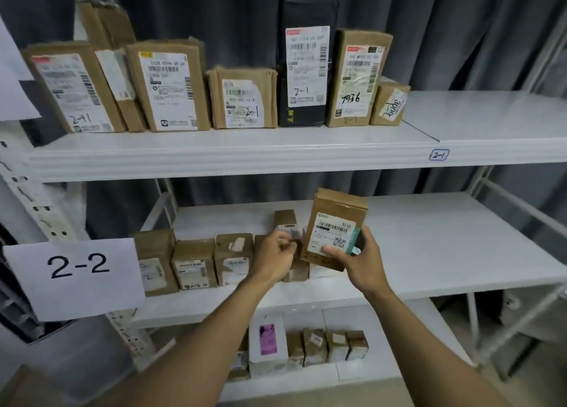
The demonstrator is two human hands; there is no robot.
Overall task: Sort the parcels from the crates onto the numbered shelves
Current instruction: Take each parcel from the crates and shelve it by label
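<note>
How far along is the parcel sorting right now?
Done: parcels stand in rows on the top shelf tagged 2-1, the 2-2 shelf and the shelf below. In hand: the right hand has its grip on a parcel marked 2-2 above the 2-2 shelf. Left: setting it down; the crates are out of view.

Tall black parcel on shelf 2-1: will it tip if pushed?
Likely tip-prone: the tall black parcel stands on end, higher than its neighbours. The brown cardboard box close beside it may prop it. Rounded top edges suggest soft wrap that gives.
</note>
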